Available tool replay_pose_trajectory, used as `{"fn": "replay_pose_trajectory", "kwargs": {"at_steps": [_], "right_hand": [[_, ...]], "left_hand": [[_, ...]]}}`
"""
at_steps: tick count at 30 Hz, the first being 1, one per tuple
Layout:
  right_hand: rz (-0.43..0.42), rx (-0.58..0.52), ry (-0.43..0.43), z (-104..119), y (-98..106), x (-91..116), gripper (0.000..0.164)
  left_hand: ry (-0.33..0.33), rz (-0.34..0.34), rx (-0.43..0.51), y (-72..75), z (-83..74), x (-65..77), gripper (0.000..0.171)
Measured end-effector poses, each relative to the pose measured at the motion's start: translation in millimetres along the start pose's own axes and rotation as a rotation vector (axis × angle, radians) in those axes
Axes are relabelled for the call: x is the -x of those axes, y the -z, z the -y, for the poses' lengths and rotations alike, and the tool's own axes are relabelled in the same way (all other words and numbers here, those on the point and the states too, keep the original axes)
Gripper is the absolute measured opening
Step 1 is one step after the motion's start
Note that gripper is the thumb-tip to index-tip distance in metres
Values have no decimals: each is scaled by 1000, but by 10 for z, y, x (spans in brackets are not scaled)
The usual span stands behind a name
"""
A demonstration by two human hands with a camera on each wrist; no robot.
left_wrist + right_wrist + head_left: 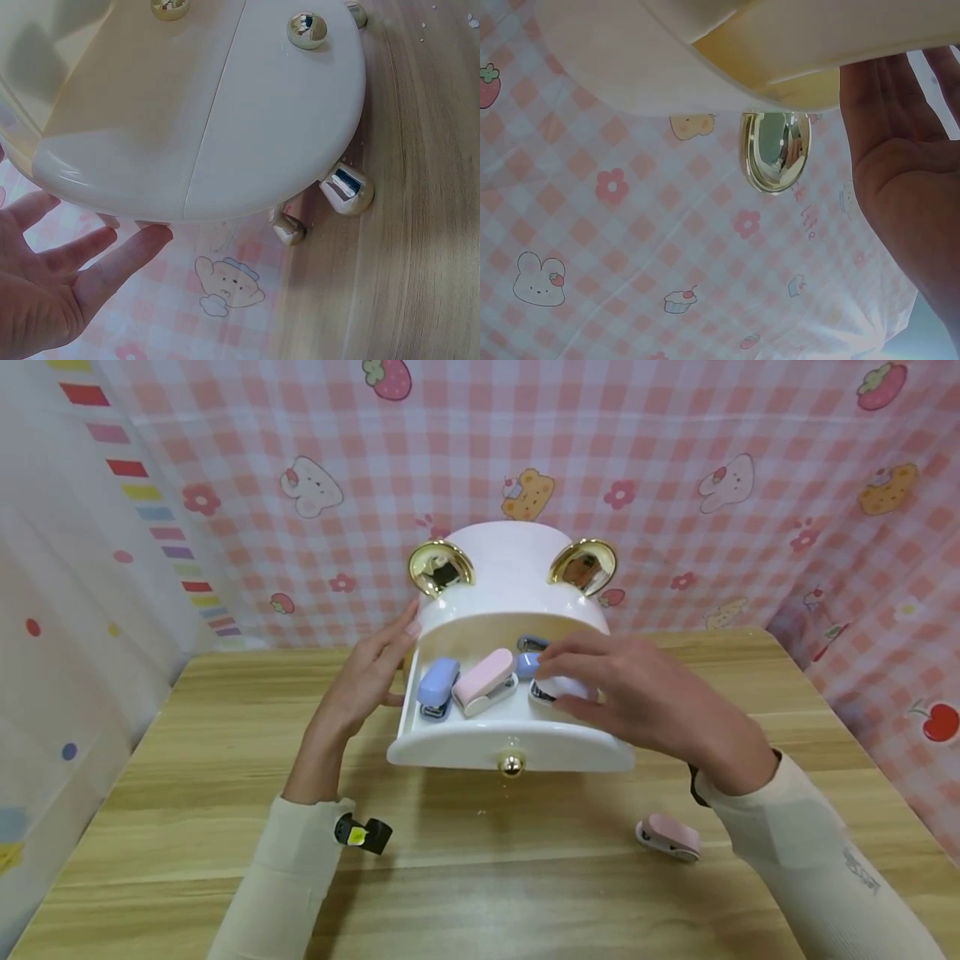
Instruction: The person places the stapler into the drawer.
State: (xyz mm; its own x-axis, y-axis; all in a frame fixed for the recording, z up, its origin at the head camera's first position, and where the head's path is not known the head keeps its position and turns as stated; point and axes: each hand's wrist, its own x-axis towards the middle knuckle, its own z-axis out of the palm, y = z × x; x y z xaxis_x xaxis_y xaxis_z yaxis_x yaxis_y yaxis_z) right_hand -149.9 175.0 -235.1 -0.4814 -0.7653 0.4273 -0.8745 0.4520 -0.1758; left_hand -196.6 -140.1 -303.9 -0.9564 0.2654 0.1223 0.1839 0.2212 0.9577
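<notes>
A white rounded cabinet [513,564] with gold ears has its top drawer [510,745] pulled out. Several mini staplers lie in the drawer: a blue stapler [438,687] at left, a pink stapler [486,681] beside it, and another blue stapler [527,665] partly covered. My right hand [637,693] reaches into the drawer and pinches a white stapler [551,687], partly hidden by the fingers. In the right wrist view the drawer wall hides the right fingertips. With extended fingers, my left hand [67,277] touches the cabinet's left side.
Another pink stapler [669,837] lies on the wooden table [480,877], right of the cabinet near my right sleeve. The cabinet stands on gold feet [349,189]. Behind it hangs a pink checked cloth [450,452].
</notes>
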Motion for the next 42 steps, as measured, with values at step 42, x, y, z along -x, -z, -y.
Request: {"fn": "replay_pose_trajectory", "kwargs": {"at_steps": [42], "right_hand": [[-258,180,-79,-22,126,193,42]], "left_hand": [[12,-5,-5,13,11,1,58]]}}
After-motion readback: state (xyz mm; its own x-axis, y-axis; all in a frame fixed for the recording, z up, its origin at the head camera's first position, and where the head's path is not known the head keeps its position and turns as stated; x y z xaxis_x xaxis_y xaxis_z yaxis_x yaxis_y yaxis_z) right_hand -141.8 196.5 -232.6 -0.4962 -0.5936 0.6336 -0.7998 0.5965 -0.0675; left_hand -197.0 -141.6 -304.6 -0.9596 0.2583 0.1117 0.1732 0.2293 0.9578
